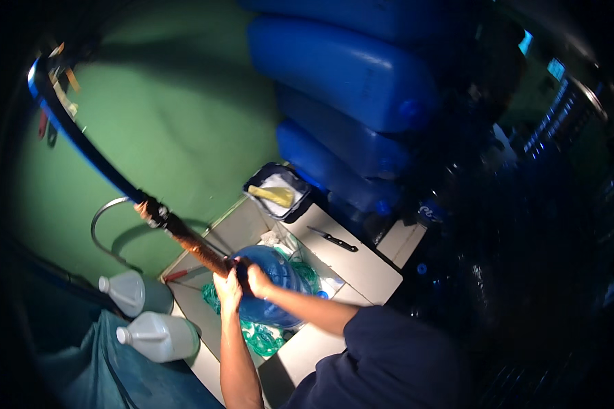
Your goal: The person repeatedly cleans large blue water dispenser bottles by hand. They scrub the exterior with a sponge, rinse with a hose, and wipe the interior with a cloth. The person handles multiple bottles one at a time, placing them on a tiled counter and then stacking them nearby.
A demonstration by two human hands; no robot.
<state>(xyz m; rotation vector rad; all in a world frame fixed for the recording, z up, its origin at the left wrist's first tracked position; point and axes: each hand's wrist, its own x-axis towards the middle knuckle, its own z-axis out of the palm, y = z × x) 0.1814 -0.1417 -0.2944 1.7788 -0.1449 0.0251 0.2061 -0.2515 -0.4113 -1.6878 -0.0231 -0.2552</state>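
The blue water jug sits in the tiled basin, amid green netting; your left hand is closed round the hose's lower end, by the jug's mouth; your right hand is just beside it, too blurred to tell its grip; a knife lies beyond.

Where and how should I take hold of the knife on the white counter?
Probably by its black handle, from the right: the knife lies flat, handle toward the picture's lower right, blade pointing upper left, away from that approach.
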